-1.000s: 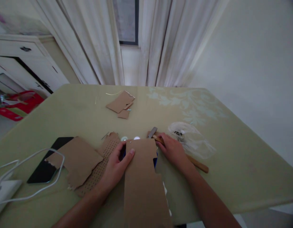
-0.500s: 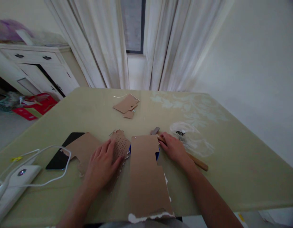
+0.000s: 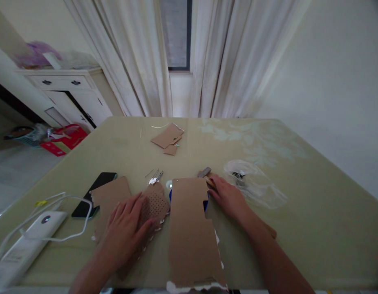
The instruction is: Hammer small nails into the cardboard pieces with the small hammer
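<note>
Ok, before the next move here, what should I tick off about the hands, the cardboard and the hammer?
1. Left hand flat on the perforated cardboard: ok.
2. Right hand resting on the hammer handle: ok; firm grip: cannot tell.
3. Long cardboard strip flat on the table: ok, though its near end overhangs the edge.
4. Blue thing under the strip identified: cannot tell.
5. Phone apart from the hands: ok.

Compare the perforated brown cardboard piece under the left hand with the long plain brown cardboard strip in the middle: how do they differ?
The perforated brown cardboard piece is dotted with rows of small holes; the long plain brown cardboard strip has none. The perforated piece is shorter and lies partly under the left hand; the strip reaches the table's near edge, with the right hand beside it. Both lie flat with torn edges.
</note>
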A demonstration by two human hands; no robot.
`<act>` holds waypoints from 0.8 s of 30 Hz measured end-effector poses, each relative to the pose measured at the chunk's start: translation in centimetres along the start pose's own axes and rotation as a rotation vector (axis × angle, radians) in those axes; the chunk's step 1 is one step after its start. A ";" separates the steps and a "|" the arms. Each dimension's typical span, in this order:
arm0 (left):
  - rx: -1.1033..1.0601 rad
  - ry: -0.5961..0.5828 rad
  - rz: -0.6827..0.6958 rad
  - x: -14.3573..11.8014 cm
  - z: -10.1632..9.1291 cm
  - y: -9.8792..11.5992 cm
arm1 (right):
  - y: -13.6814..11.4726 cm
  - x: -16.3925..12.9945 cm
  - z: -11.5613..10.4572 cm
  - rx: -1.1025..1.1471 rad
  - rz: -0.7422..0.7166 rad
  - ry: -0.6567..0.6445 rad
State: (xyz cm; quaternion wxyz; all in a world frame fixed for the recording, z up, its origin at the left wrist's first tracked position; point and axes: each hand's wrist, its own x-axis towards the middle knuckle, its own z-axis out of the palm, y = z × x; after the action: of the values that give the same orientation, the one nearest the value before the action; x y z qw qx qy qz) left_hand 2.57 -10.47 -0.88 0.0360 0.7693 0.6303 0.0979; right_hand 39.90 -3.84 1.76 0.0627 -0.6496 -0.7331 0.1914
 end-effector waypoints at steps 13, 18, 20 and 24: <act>0.199 -0.167 -0.170 14.5 -1.9 2.7 | 0.6 -0.1 -0.1 0.071 -0.005 -0.026; 0.153 -0.126 -0.131 13.6 0.1 1.8 | 0.6 0.0 -0.2 0.083 0.013 -0.049; 0.103 -0.101 -0.134 13.6 0.7 1.5 | 0.6 -0.1 -0.3 0.093 0.015 -0.055; -0.029 -0.077 -0.137 13.9 1.5 1.1 | 0.5 -0.3 -0.5 0.086 0.022 -0.067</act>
State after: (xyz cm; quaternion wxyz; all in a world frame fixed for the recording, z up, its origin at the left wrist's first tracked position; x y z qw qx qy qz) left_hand 6.54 3.03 -0.70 0.0778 0.7270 0.6781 0.0745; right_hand 40.53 -4.00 2.09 0.0638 -0.6474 -0.7187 0.2452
